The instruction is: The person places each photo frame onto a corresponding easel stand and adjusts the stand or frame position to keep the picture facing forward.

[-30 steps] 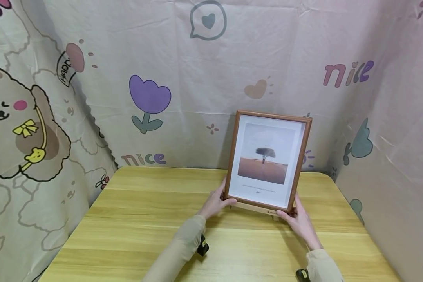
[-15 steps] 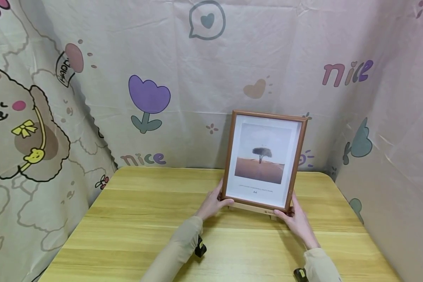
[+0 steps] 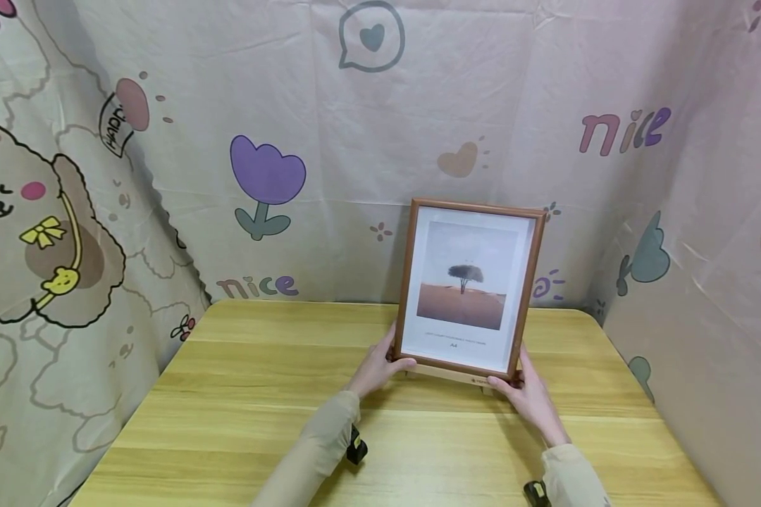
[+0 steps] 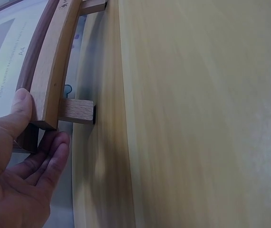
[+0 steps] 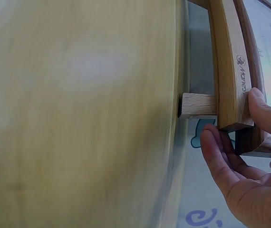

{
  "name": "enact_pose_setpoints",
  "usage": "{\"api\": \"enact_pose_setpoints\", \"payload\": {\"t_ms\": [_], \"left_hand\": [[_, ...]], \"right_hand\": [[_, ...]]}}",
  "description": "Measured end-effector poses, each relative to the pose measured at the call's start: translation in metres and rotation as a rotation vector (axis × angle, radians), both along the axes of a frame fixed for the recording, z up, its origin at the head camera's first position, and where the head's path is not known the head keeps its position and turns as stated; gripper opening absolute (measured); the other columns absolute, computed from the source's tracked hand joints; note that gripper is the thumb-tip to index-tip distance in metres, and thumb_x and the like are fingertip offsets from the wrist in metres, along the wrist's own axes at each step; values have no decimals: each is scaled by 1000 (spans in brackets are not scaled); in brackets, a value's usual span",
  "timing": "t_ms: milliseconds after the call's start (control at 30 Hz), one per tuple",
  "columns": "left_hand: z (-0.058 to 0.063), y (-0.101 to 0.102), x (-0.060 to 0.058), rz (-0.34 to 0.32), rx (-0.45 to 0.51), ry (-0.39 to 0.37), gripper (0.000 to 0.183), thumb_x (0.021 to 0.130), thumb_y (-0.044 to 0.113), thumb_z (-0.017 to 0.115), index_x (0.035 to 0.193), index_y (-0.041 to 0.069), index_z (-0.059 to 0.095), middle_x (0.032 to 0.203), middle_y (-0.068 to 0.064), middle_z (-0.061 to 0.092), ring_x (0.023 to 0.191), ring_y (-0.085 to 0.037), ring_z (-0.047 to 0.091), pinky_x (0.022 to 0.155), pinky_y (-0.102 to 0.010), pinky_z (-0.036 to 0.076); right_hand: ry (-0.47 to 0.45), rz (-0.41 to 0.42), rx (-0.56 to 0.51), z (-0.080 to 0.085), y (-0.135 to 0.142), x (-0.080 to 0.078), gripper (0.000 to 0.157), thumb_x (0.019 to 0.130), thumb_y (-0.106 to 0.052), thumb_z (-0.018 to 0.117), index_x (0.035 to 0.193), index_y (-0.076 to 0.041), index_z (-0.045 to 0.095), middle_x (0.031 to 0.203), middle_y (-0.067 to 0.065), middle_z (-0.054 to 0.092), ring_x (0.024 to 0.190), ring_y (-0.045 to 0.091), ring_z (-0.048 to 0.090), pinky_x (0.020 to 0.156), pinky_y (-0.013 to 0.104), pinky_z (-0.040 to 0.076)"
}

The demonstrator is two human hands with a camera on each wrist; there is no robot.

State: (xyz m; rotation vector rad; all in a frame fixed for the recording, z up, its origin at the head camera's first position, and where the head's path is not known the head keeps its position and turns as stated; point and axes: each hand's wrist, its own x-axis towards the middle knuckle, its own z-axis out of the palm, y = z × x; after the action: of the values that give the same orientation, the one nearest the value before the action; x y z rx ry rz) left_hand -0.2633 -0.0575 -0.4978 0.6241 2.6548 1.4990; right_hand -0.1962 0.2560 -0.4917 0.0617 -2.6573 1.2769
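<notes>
A brown wooden picture frame (image 3: pixel 463 282) with a lone-tree print stands leaning back on a light wooden stand (image 3: pixel 447 374), toward the table's right rear. My left hand (image 3: pixel 378 366) grips its lower left corner, and my right hand (image 3: pixel 534 400) grips the lower right one. In the left wrist view, the left thumb (image 4: pixel 22 102) presses the front where frame and stand ledge meet, with the fingers curled below and behind. The right thumb (image 5: pixel 258 102) lies likewise on the opposite side. Whether the stand's short feet (image 4: pixel 78 110) touch the table, I cannot tell.
The wooden table (image 3: pixel 260 422) has rounded rear corners. Printed cloth curtains (image 3: pixel 330 127) hang behind it and at both sides. A small black device (image 3: pixel 356 446) sits at the left wrist, another (image 3: pixel 536 493) at the right.
Both hands have moved slightly left, bringing the picture frame and its stand along. The grip at both lower corners looks the same.
</notes>
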Motion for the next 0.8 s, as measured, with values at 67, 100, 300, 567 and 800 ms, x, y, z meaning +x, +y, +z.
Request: {"api": "enact_pose_setpoints", "payload": {"t_ms": [67, 100, 300, 567, 800], "left_hand": [[0, -1, 0, 5, -3, -1, 97, 92, 36, 72, 164, 14, 10, 94, -10, 70, 80, -11, 54, 78, -27, 47], [0, -2, 0, 7, -7, -1, 97, 92, 36, 72, 163, 13, 10, 93, -10, 70, 80, -12, 54, 77, -28, 47], [1, -4, 1, 21, -17, -13, 98, 91, 37, 72, 164, 14, 10, 94, -11, 70, 81, -12, 56, 79, -31, 49], [-2, -8, -1, 20, -13, 8, 98, 91, 37, 73, 164, 19, 11, 96, -12, 72, 84, -12, 60, 79, -29, 51], [-1, -11, 0, 30, -19, -11, 97, 91, 37, 73, 164, 23, 10, 103, -13, 72, 88, -14, 60, 83, -31, 51]], "right_hand": [[-5, 0, -1, 0, -1, 0, 104, 90, -21, 77, 164, -15, 5, 111, 31, 70, 94, 29, 71, 74, 23, 55], [-6, -1, 1, 0, -2, -1, 104, 90, -22, 77, 164, -15, 5, 111, 31, 70, 94, 29, 71, 74, 23, 54], [-8, -1, 8, -1, -4, -3, 104, 90, -22, 77, 164, -15, 5, 112, 31, 70, 94, 29, 71, 74, 24, 54], [-2, 6, 6, -1, -7, -4, 103, 89, -21, 78, 164, -14, 7, 113, 31, 69, 94, 29, 70, 74, 23, 54], [6, 11, 5, -3, -8, -7, 103, 89, -20, 78, 164, -13, 8, 113, 31, 69, 93, 28, 70, 73, 23, 54]]}}
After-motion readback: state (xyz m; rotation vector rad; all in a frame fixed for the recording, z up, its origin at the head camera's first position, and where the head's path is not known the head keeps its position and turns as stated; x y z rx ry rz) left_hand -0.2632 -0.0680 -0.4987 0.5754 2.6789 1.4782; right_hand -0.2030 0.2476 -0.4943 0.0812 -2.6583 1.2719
